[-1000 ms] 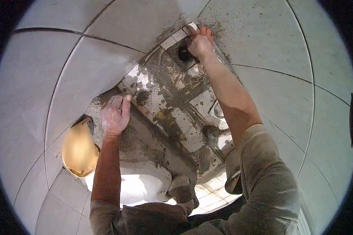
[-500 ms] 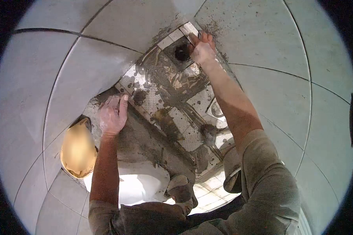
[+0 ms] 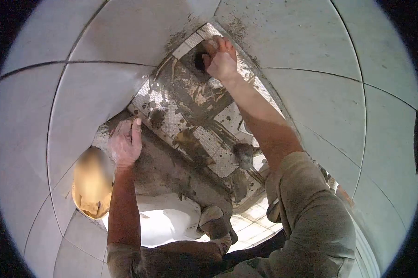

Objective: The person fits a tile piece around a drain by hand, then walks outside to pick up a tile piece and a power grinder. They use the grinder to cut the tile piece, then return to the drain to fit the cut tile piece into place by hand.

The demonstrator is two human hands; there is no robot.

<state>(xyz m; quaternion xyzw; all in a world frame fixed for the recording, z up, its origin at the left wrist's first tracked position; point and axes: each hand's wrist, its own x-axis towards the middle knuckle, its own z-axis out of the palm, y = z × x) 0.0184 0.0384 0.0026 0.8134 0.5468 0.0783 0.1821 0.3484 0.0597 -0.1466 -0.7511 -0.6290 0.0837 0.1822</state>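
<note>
My right hand (image 3: 221, 58) is at the far corner of the floor, beside a dark round hole (image 3: 200, 61). Its fingers curl down onto the strip of white mosaic tile (image 3: 211, 30) along the wall; whatever lies under the fingertips is hidden. My left hand (image 3: 125, 141) rests on the mortar-covered ledge (image 3: 165, 162) with its thumb stretched out, holding nothing. Between the hands lie mosaic sheets (image 3: 174, 121) smeared with grey mortar, and a bare mortar patch (image 3: 197, 95) next to the hole.
Large grey wall tiles (image 3: 311, 41) close in on both sides. A grey, mortar-smeared object (image 3: 243, 155) lies on the mosaic. A white, basin-like surface (image 3: 169, 224) stands below the ledge. Left of my arm is a yellowish, partly blurred object (image 3: 94, 185).
The view has shifted slightly. My right hand stays at the corner, its fingers now curled lower beside the hole. My left hand still rests on the ledge.
</note>
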